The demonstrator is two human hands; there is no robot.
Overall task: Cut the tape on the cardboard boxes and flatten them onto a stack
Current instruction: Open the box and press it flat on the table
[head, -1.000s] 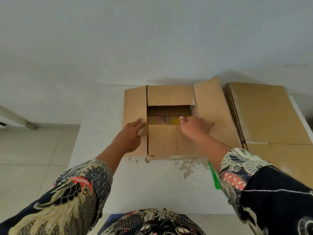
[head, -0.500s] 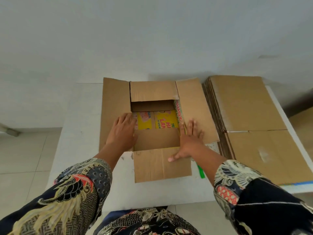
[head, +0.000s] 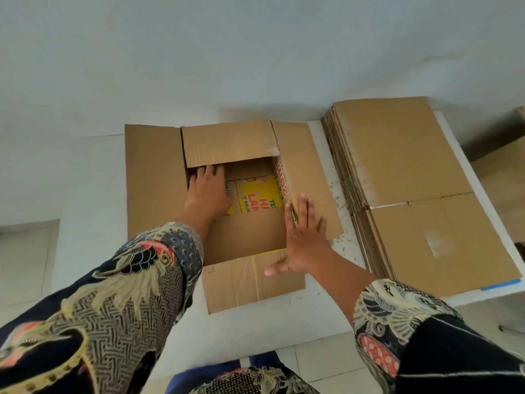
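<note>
1. The brown box (head: 235,194) sat on the white desk (head: 93,194), 4 flaps spread, yellow print inside, beside the stack (head: 412,177) of flattened boxes.
2. Since 0.5 s earlier, the left hand (head: 208,191) had reached inside.
3. The right hand (head: 305,240) pressed the right flap, both grips released, fingers straight.

White table (head: 93,194) against wall (head: 255,52) — blue strip (head: 501,286), perhaps tape.
</note>
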